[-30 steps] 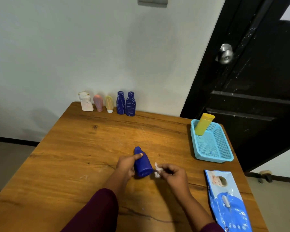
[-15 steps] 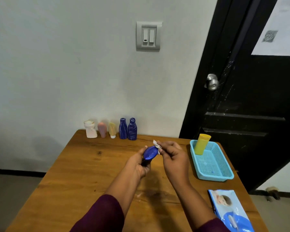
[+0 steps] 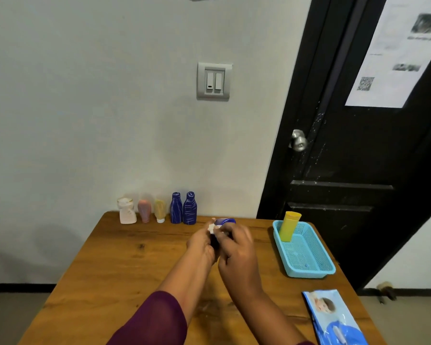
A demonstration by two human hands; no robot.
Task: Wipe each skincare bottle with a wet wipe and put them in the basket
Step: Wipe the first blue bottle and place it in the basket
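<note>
My left hand [image 3: 201, 245] grips a dark blue bottle [image 3: 225, 221] raised above the middle of the table; only its upper end shows between my hands. My right hand [image 3: 237, 247] pinches a small white wet wipe [image 3: 211, 228] against the bottle. A yellow bottle [image 3: 289, 226] stands in the far corner of the light blue basket [image 3: 309, 267] at the right. Along the table's back edge stand a white bottle [image 3: 127, 211], a pink tube [image 3: 144, 210], a yellow tube [image 3: 160, 210] and two dark blue bottles [image 3: 176, 207] [image 3: 190, 208].
A blue wet-wipe pack [image 3: 334, 319] lies at the wooden table's [image 3: 125, 265] near right corner. A black door [image 3: 358, 155] with a metal knob [image 3: 298, 140] stands behind the basket. A light switch [image 3: 213, 81] is on the wall.
Both hands lifted the blue bottle off the table. The wipe moved across its top to the left side. The camera tilted upward.
</note>
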